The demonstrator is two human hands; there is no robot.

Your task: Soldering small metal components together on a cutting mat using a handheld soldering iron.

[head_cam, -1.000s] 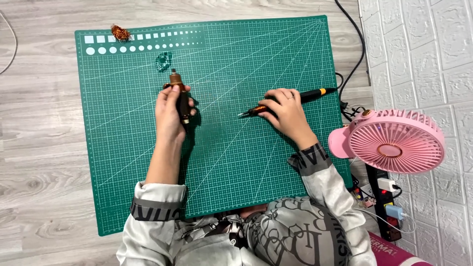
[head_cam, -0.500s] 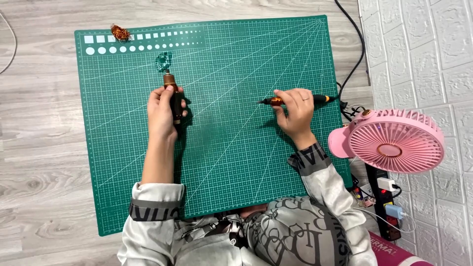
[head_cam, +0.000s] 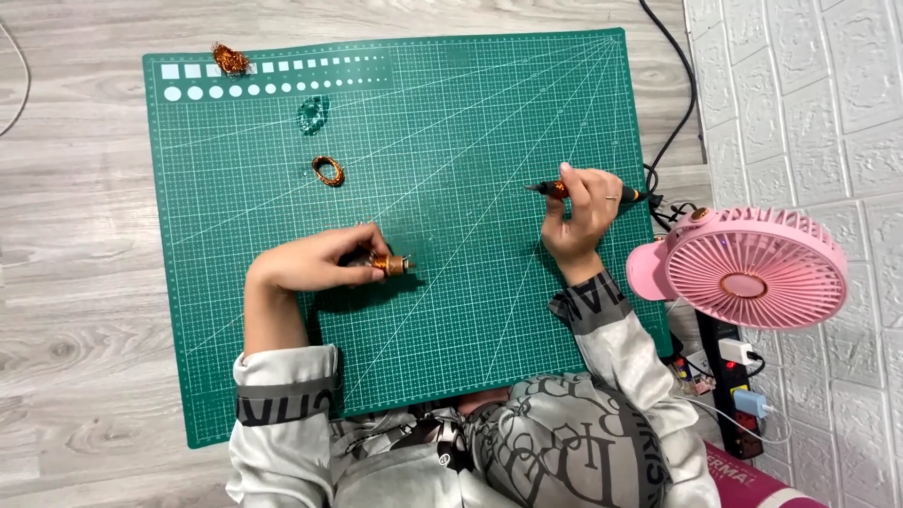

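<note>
A home hobby corner is showing here: a green cutting mat [head_cam: 470, 310] lying on wood-look flooring [head_cam: 75, 282], a pink fan [head_cam: 748, 268] sitting at right.

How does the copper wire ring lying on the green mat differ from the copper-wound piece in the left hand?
The copper wire ring lies loose and untouched on the cutting mat; the copper-wound piece is gripped by the left hand. The ring is an open, flat loop; the held piece looks like a solid wound cylinder, pointing sideways. Both are shiny copper-orange.
</note>
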